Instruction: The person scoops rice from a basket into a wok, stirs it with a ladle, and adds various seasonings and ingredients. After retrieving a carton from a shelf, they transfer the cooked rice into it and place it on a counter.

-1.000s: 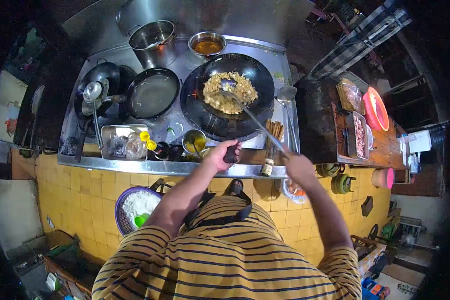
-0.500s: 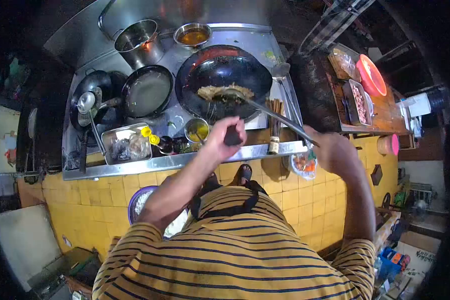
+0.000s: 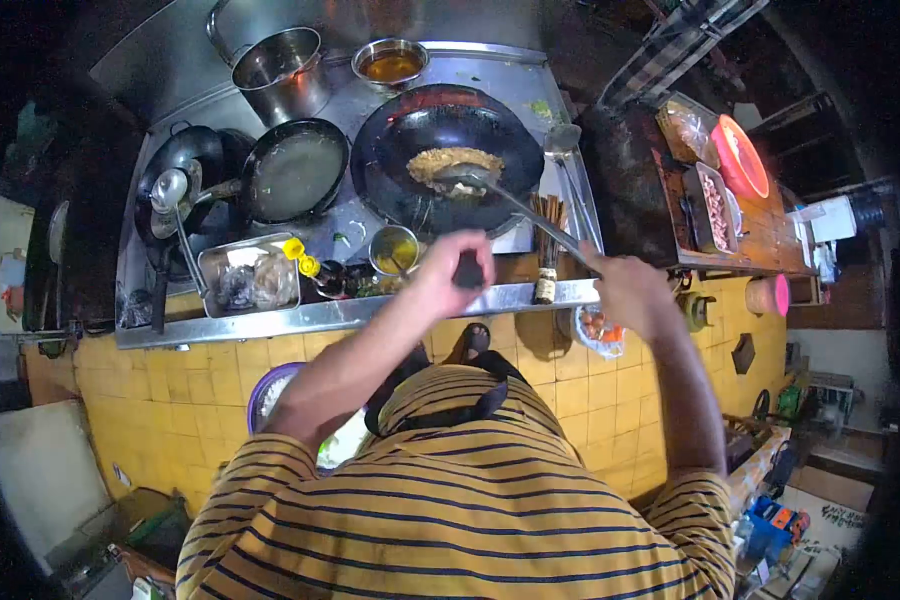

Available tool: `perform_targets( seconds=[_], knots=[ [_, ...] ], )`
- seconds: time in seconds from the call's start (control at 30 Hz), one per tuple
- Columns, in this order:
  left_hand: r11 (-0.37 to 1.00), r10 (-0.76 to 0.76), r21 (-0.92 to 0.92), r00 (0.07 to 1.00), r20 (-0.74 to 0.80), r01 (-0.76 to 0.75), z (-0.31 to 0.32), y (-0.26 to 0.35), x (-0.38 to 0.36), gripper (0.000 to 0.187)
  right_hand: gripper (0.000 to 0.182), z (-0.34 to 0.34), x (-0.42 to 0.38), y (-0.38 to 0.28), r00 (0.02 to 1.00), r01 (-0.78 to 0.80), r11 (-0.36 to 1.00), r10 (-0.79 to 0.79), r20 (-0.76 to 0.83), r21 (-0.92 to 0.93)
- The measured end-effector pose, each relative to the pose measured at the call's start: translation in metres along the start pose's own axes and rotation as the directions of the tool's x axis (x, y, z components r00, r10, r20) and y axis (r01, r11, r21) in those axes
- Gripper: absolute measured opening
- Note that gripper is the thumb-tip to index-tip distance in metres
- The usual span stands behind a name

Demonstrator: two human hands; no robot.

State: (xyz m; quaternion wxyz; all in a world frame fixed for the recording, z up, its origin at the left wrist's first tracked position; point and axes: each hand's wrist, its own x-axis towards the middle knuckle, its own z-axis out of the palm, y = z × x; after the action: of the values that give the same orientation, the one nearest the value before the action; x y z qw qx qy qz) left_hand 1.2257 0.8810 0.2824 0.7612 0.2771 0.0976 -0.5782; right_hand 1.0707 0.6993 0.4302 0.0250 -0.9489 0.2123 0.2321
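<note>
My left hand (image 3: 455,272) is closed round the dark handle (image 3: 468,268) of a large black wok (image 3: 390,165) on the steel stove top. My right hand (image 3: 635,295) grips a long-handled metal wok spatula (image 3: 550,230), which slants down to the left into the wok. Its head sits in a heap of brown, grainy food (image 3: 440,160) near the middle of the wok, hiding part of it.
A black frying pan (image 3: 295,175), a steel pot (image 3: 282,80) and a bowl of amber liquid (image 3: 391,65) stand around the wok. Along the front edge are a steel tray (image 3: 250,280), a yellow-capped bottle (image 3: 335,280), a cup of yellow liquid (image 3: 394,250) and a bundle of sticks (image 3: 547,245).
My right hand has moved left and slightly down, with the spatula. The food now lies in a rounder heap, higher in the wok. My left hand keeps its hold on the handle.
</note>
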Motion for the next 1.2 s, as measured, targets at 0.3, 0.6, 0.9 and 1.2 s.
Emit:
perform_targets(
  seconds=[0.3,0.6,0.9,1.2],
  knots=[
    [0.993,-0.090,-0.078,0.994,-0.062,0.085,-0.051,-0.031,0.005,0.009,0.043,0.010,0.014,0.090,0.970,0.195,0.862,-0.100,-0.220,0.467],
    [0.998,-0.019,-0.068,0.997,-0.072,0.014,-0.069,-0.026,0.056,0.011,0.026,0.018,0.122,0.083,0.919,-0.256,0.467,-0.154,0.363,0.846],
    [0.970,-0.083,-0.232,0.996,-0.035,0.072,-0.060,-0.010,0.051,0.020,0.038,0.071,0.163,0.057,0.953,-0.142,0.521,-0.159,0.259,0.842],
    [0.952,-0.178,-0.258,0.983,-0.037,0.163,-0.061,-0.002,0.052,0.024,0.053,0.118,0.175,-0.005,0.916,0.178,0.959,-0.080,-0.394,0.220]
  ],
)
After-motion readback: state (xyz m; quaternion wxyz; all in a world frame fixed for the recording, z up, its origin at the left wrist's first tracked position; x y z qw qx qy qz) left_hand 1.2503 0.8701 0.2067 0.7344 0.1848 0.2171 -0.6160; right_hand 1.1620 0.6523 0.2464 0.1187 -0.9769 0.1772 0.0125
